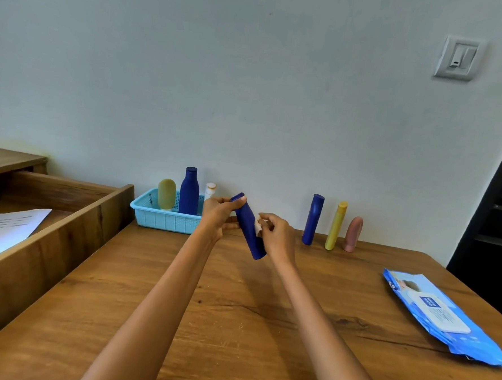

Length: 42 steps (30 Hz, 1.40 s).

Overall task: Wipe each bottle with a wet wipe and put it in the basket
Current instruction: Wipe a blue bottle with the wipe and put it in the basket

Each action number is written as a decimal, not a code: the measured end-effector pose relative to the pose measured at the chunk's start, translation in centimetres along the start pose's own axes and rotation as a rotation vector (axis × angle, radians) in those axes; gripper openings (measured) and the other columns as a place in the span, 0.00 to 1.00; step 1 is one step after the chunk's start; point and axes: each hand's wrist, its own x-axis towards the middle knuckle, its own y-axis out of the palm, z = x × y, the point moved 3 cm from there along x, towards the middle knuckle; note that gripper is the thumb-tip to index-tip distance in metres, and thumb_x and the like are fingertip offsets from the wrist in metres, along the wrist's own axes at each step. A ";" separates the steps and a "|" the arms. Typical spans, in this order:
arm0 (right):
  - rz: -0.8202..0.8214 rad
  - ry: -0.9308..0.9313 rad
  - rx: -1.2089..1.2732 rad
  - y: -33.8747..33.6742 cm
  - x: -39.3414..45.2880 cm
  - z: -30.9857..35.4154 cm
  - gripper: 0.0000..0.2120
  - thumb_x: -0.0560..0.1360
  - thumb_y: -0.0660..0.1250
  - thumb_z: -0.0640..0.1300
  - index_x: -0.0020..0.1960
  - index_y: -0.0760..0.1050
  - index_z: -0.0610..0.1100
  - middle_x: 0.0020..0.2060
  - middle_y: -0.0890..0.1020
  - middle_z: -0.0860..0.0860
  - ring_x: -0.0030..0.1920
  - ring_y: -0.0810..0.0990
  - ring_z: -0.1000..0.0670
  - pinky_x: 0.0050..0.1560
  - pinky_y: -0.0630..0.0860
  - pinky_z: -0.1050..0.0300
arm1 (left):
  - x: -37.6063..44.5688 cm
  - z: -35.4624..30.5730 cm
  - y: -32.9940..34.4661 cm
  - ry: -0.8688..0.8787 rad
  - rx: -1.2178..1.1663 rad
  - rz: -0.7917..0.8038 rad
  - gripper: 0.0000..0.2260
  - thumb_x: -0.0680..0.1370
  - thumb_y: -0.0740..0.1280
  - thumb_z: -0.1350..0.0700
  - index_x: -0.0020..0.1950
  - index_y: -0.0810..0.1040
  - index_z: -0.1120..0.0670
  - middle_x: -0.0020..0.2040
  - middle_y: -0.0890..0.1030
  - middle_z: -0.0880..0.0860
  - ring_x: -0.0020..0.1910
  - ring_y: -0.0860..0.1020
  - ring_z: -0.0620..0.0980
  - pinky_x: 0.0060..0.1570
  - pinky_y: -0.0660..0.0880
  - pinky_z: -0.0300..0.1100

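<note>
A dark blue bottle (249,228) is held tilted above the wooden counter (222,305), its cap end up and to the left. The cap end is gripped by the curled fingers of the left hand (217,212). A small white wet wipe (258,226) is pinched in the right hand (276,235) and pressed against the bottle's side. Behind the left hand, a light blue basket (165,221) is set against the wall, and an olive bottle (166,194), a tall navy bottle (189,191) and a white bottle (210,190) are stood in it. To the right, a blue bottle (312,219), a yellow bottle (335,226) and a pink bottle (353,234) are lined up by the wall. A blue pack of wipes (442,316) is laid flat near the counter's right edge.
</note>
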 end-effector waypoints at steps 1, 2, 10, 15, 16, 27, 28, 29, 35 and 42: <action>-0.032 -0.038 0.019 0.2 0.0 0.9 0.12 0.78 0.62 0.42 0.61 0.77 0.42 0.55 0.81 0.48 0.54 0.79 0.51 0.50 0.73 0.65 | 0.0 0.1 0.1 -0.007 0.016 0.014 0.13 0.73 0.72 0.57 0.51 0.73 0.60 0.45 0.79 0.55 0.39 0.80 0.50 0.26 0.77 0.39; -0.067 -0.080 0.046 0.3 0.0 1.8 0.12 0.78 0.63 0.42 0.59 0.78 0.42 0.53 0.82 0.49 0.53 0.79 0.52 0.48 0.71 0.68 | 0.0 0.1 0.1 -0.016 0.025 0.024 0.13 0.73 0.73 0.57 0.51 0.73 0.60 0.45 0.79 0.56 0.39 0.80 0.51 0.26 0.77 0.39; 0.081 -0.154 0.145 0.3 -0.4 1.5 0.03 0.74 0.69 0.49 0.46 0.78 0.51 0.40 0.81 0.58 0.42 0.79 0.59 0.39 0.74 0.68 | 0.8 0.0 -1.0 -0.024 0.015 -0.031 0.11 0.72 0.73 0.56 0.46 0.72 0.59 0.46 0.78 0.56 0.43 0.81 0.53 0.30 0.78 0.43; 0.172 0.063 0.078 -0.2 -0.2 -1.2 0.03 0.73 0.68 0.49 0.45 0.78 0.50 0.38 0.80 0.58 0.42 0.78 0.56 0.38 0.72 0.65 | 0.8 0.0 -1.2 -0.015 0.000 -0.056 0.12 0.72 0.73 0.57 0.49 0.74 0.59 0.45 0.78 0.55 0.43 0.80 0.52 0.26 0.77 0.40; 0.155 0.071 0.061 -0.3 -0.1 -1.3 0.04 0.74 0.68 0.49 0.46 0.78 0.49 0.39 0.80 0.57 0.42 0.78 0.56 0.38 0.73 0.65 | 0.8 0.0 -1.1 -0.020 0.002 -0.046 0.11 0.72 0.73 0.57 0.47 0.73 0.59 0.45 0.78 0.55 0.43 0.80 0.52 0.26 0.77 0.40; -0.044 -0.273 0.173 -0.2 -0.8 1.4 0.09 0.76 0.67 0.45 0.55 0.80 0.46 0.45 0.79 0.56 0.44 0.77 0.63 0.44 0.72 0.73 | 0.3 0.5 0.4 -0.035 0.064 0.065 0.12 0.72 0.73 0.56 0.46 0.73 0.61 0.40 0.80 0.55 0.37 0.81 0.51 0.27 0.78 0.41; -0.009 -0.298 0.182 -0.2 -0.8 1.4 0.08 0.75 0.68 0.46 0.53 0.80 0.48 0.45 0.79 0.57 0.44 0.77 0.63 0.44 0.72 0.72 | 0.4 0.4 0.2 -0.025 0.047 0.055 0.13 0.72 0.73 0.56 0.47 0.73 0.61 0.41 0.80 0.56 0.37 0.81 0.51 0.26 0.77 0.40; 0.029 -0.309 0.189 -0.2 -0.9 1.1 0.06 0.74 0.68 0.47 0.51 0.80 0.49 0.44 0.79 0.57 0.44 0.78 0.62 0.44 0.73 0.71 | 0.5 0.3 0.0 -0.018 0.037 0.043 0.13 0.72 0.73 0.56 0.49 0.73 0.62 0.41 0.79 0.56 0.37 0.81 0.51 0.26 0.77 0.40; 0.047 -0.120 0.210 -0.7 -0.6 -1.1 0.04 0.75 0.67 0.48 0.45 0.73 0.56 0.43 0.79 0.60 0.45 0.79 0.57 0.42 0.77 0.64 | 0.6 0.3 0.1 0.003 0.080 0.102 0.10 0.75 0.70 0.57 0.53 0.75 0.59 0.48 0.80 0.56 0.44 0.81 0.52 0.31 0.79 0.40; 0.139 0.025 0.504 -1.7 0.3 0.8 0.04 0.76 0.65 0.51 0.50 0.77 0.56 0.46 0.81 0.61 0.47 0.80 0.60 0.38 0.75 0.68 | 0.2 0.1 0.1 0.091 0.267 0.368 0.08 0.79 0.64 0.51 0.53 0.79 0.53 0.46 0.83 0.49 0.48 0.79 0.48 0.55 0.74 0.43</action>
